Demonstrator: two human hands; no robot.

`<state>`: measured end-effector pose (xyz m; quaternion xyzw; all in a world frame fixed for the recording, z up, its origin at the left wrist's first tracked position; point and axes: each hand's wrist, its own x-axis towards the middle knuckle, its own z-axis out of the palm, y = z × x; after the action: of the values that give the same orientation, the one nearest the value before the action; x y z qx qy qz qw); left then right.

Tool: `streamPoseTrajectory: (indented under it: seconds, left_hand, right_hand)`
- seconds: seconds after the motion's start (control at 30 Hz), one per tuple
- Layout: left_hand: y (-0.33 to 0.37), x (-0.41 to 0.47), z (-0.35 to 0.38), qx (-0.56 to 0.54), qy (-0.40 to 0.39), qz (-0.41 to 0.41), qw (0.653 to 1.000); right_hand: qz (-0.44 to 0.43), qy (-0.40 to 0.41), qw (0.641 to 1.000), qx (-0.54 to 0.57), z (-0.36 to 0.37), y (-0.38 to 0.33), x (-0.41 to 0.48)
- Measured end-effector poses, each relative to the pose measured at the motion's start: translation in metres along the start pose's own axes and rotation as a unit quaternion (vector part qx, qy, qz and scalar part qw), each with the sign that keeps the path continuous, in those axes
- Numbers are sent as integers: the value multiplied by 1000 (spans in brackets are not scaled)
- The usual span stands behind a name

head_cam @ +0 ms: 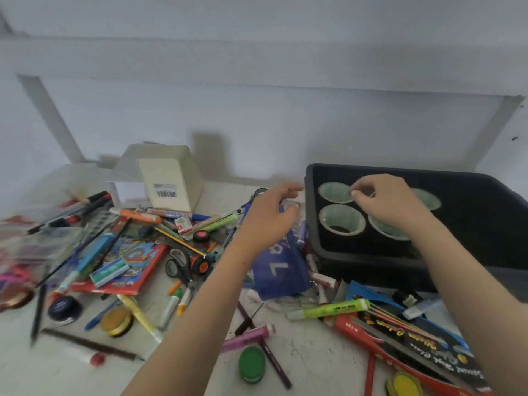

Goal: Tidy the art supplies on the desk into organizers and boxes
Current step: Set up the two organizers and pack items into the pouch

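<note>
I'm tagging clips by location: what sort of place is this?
Probably a home or classroom craft desk against a plain wall: pens and markers lie strewn about, with scissors, a highlighter, and a black box holding tape rolls.

**Desk:** What of the person is seen?
**Photographer:** Only two arms: the left hand [268, 215] and right hand [385, 204], wrists and forearms, all bare to the lower frame edge. Motion blur softens the fingers [291, 188].
</note>
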<state>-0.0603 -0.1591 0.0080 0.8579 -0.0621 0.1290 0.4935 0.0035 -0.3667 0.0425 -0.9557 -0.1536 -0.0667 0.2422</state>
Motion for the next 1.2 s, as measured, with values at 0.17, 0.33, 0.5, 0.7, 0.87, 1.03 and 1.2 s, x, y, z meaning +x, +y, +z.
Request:
streamPoseTrajectory:
  seconds: [0.17, 0.33, 0.5, 0.7, 0.87, 1.03, 1.2]
  left_hand:
    - [-28, -8, -56, -1, 93, -27, 995]
    - [-62, -8, -119, 55, 236, -87, 966]
    - [-95, 9, -189, 36, 355, -127, 925]
    - [-131, 50, -248, -35, 268, -216, 938]
    - [-135, 64, -264, -52, 21, -254, 966]
    - [-132, 64, -275, -107, -52, -228, 966]
    - [-126, 67, -274, -121, -55, -169, 977]
  right_hand:
    - [-79, -52, 993, 65, 44, -76, 18]
    - [-66, -139, 980, 124, 96, -142, 42]
    - [60, -190, 950, 239, 136, -201, 78]
    - [133, -198, 927, 290, 170, -255, 115]
    - [121, -221, 900, 357, 178, -273, 126]
    - [207, -221, 860, 410, 175, -270, 131]
    - [204, -146, 859, 446, 165, -267, 133]
